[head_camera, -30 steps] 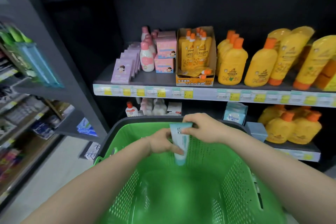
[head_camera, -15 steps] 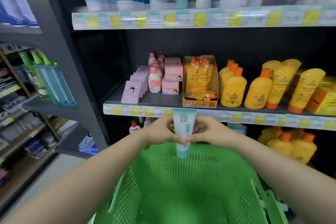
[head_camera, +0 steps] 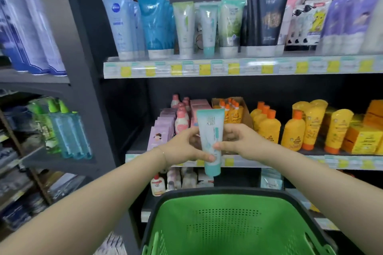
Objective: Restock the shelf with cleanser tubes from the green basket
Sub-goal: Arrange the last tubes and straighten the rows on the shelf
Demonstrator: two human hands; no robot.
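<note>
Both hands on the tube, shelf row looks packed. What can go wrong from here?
1. The matching teal tube stands close between neighbouring tubes on the top shelf; pushing the held tube in may topple them.
2. Left hand and right hand pinch it by fingertips; it could slip toward the green basket.

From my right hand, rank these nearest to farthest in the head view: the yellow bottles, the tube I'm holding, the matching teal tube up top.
1. The cleanser tube, gripped in the right hand itself.
2. The yellow bottles, middle shelf, just to its right.
3. The matching teal tube, top shelf, well above.
</note>
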